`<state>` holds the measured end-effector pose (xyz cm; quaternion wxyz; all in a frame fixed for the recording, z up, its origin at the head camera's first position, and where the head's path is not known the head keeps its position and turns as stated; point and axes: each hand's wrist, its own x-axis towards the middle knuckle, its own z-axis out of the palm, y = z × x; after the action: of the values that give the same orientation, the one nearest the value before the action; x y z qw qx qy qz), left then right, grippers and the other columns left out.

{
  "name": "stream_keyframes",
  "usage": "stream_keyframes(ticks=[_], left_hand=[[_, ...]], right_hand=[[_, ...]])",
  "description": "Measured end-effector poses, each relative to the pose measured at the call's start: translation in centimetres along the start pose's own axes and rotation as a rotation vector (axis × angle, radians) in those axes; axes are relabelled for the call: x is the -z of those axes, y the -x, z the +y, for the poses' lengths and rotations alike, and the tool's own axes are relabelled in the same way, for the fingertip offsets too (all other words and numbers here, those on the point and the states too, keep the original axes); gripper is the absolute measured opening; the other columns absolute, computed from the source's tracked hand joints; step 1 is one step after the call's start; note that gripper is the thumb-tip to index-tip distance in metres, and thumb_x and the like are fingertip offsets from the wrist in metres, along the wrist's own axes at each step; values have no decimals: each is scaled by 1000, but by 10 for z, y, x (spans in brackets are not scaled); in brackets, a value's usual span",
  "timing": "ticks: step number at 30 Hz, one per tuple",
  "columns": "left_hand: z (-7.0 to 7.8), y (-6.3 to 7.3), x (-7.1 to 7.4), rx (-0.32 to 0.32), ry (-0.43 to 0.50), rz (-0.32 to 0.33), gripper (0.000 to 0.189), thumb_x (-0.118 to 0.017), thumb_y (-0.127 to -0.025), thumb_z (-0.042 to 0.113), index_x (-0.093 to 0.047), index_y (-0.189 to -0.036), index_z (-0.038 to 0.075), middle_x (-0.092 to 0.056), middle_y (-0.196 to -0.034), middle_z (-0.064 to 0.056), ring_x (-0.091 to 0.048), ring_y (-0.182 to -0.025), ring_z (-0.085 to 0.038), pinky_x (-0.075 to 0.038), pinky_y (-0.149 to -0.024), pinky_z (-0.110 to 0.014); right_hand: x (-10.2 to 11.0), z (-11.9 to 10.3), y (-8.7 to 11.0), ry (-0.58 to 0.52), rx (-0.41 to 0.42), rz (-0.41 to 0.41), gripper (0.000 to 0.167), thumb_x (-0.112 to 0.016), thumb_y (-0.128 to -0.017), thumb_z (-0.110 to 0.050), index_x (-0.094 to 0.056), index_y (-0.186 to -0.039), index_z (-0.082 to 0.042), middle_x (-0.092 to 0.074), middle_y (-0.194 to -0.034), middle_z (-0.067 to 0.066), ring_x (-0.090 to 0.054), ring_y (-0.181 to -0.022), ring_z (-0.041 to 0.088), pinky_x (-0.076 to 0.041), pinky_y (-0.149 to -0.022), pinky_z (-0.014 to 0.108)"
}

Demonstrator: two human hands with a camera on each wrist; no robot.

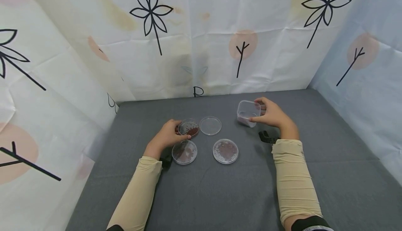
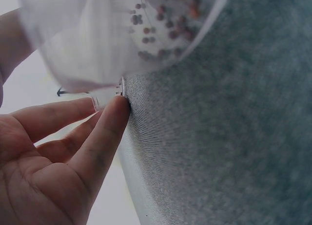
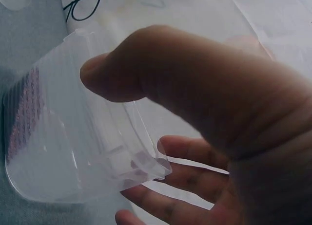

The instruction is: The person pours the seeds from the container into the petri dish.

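My left hand (image 1: 166,135) holds a round clear petri dish (image 1: 188,127) by its edge, thumb on the near side and fingers on the far left. Small reddish-brown beads lie heaped toward one side of it. In the left wrist view, another dish with scattered beads (image 2: 165,32) fills the foreground above the left hand (image 2: 63,157). With thumb and fingers across its rim, my right hand (image 1: 273,114) grips a clear square plastic tub (image 1: 248,110). Reddish contents (image 3: 27,115) show low in the tub in the right wrist view.
Nearer me are two more petri dishes with reddish-brown beads, one at left (image 1: 184,152) and one at right (image 1: 225,151). A clear dish or lid (image 1: 210,125) lies beside the held dish. The grey tabletop (image 1: 207,196) ends at a printed cloth backdrop (image 1: 210,63).
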<state>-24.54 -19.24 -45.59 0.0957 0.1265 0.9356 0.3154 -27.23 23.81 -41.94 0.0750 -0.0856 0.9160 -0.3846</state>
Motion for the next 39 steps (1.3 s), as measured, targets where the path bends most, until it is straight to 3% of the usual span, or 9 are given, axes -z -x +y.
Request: stream_keyframes(ticks=[12,20,23,30,39], left_hand=[[0,-1,0,-11,-2,4,85,-83,-94,37,-46,-157,-6,-59,-128,-23,-61,-104,-30,-55,-89,-50],[1,-1,1,-46,5,11,82,-83,-94,34,-47,-155,-8,-61,-135,-28,-65,-118,-39,-56,-99,-56],[1,0,1,-57,12,11,81,-83,-94,33,-48,-155,-8,-61,-138,-29,-65,-121,-41,-56,-101,-57],[1,1,2,-62,13,10,80,-83,-95,33,-49,-154,-8,-60,-138,-29,-64,-121,-41,-57,-99,-56],[2,2,1,-49,4,11,81,-83,-94,34,-48,-154,-8,-61,-137,-28,-63,-121,-40,-56,-100,-56]], right_hand=[[1,2,2,54,10,-25,89,-79,-96,-34,-32,-164,-3,-39,-162,28,-40,-147,52,-47,-107,66],[1,-4,2,108,31,-17,92,-78,-94,-32,-30,-164,2,-29,-165,33,-33,-151,55,-38,-115,71],[-1,-10,0,154,62,12,96,-81,-92,-34,-30,-164,3,-22,-167,34,-28,-152,56,-32,-117,73],[-21,-39,-8,171,144,100,91,-84,-90,-36,-39,-164,-6,-16,-174,22,-9,-161,49,-24,-121,76],[-69,-79,-18,86,384,71,83,-89,-85,-32,-53,-156,-8,-33,-168,19,-30,-156,43,-33,-120,69]])
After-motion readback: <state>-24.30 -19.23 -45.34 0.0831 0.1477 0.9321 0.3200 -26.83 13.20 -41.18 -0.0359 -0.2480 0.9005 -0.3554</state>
